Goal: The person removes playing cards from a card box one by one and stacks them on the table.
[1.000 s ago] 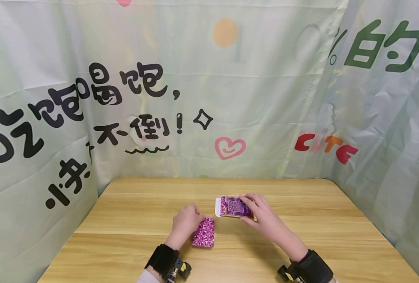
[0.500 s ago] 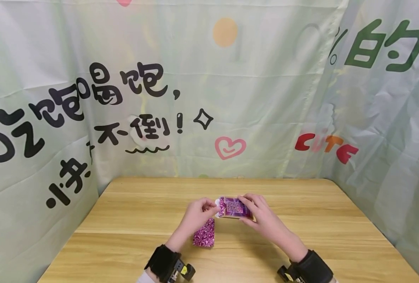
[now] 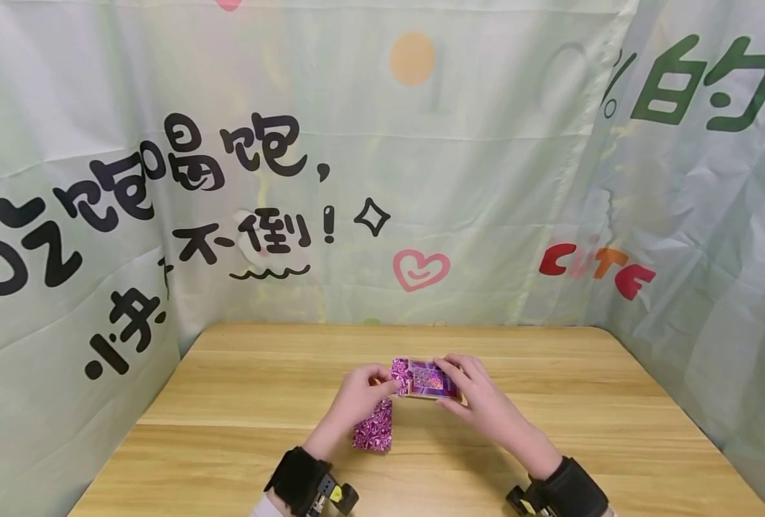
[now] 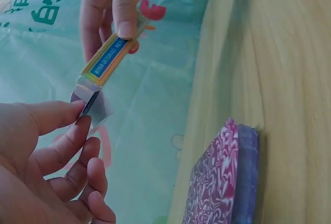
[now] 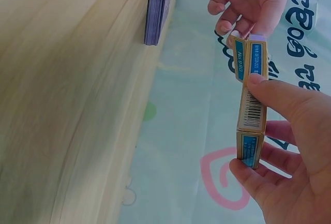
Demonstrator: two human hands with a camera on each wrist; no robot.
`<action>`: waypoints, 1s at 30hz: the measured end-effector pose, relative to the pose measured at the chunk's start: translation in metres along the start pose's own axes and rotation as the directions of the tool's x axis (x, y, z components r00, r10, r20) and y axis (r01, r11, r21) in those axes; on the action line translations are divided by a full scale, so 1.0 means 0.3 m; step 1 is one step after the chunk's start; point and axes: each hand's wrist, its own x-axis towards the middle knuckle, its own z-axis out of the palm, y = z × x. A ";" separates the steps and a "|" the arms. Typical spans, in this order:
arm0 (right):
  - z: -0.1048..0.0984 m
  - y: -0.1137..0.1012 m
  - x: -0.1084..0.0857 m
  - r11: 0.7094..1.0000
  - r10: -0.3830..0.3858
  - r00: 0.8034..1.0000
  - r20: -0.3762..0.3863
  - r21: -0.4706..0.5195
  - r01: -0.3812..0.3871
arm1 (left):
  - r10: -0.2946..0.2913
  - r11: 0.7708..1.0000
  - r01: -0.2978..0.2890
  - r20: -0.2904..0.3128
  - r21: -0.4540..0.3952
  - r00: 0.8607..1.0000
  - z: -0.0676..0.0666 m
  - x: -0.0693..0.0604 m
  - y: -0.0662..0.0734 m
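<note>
My right hand (image 3: 475, 388) holds a small purple printed card box (image 3: 429, 379) by its right half, thumb on one narrow side and fingers on the other. Purple swirl-patterned cards (image 3: 399, 370) project from the box's open left end. My left hand (image 3: 358, 391) pinches them between thumb and index finger, the other fingers loosely curled. In the left wrist view, a pale flap (image 4: 103, 114) hangs out beside the pinched dark card edge (image 4: 90, 103). How many cards are pinched cannot be told. A separate stack of swirl-backed cards (image 3: 373, 429) lies below my left hand, on the table.
The wooden table (image 3: 259, 409) stretches around both hands. Printed cloth curtains (image 3: 485, 179) enclose its back and sides. Each wrist wears a black strap with a small camera, the left strap (image 3: 298, 477) and the right strap (image 3: 576, 488).
My left hand has moved from above the stack, up and right to the box's open end. Swirl-patterned cards now show where the white flap showed before. The right hand stays put.
</note>
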 end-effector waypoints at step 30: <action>-0.002 0.019 -0.003 1.000 0.022 0.999 -0.023 0.006 -0.022 | -0.170 0.983 0.177 -0.131 0.042 0.977 -0.064 0.024 -0.060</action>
